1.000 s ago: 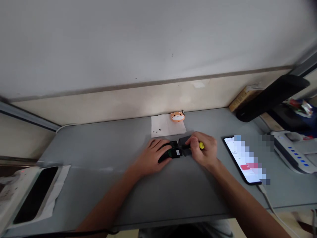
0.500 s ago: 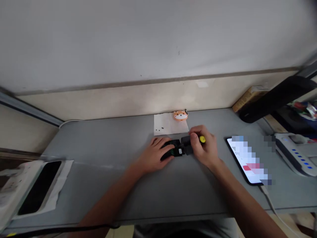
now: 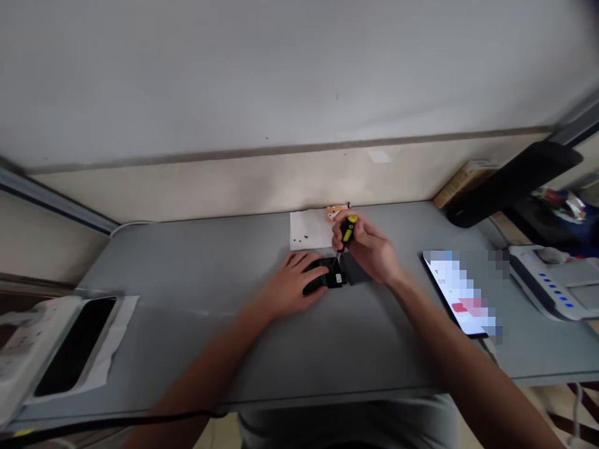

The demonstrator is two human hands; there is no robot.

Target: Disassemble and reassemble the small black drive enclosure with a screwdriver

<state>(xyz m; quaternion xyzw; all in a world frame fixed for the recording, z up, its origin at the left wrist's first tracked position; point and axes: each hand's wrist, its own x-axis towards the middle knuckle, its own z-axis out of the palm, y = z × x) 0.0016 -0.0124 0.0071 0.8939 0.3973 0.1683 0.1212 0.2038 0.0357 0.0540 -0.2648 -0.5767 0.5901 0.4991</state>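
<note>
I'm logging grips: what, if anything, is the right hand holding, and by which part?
The right hand holds a screwdriver by its black and yellow handle.

The one view comes from the camera on my head, looking forward and down over the desk (image 3: 187, 274) from its near side. It takes in a wide spread, with the wall (image 3: 234, 75) behind filling the upper part and my lap (image 3: 350, 427) at the bottom edge. My forearms reach in from below, nearest the camera, while my left hand (image 3: 297, 287) and right hand (image 3: 372, 249) sit farther off, small and close to the middle.
</note>
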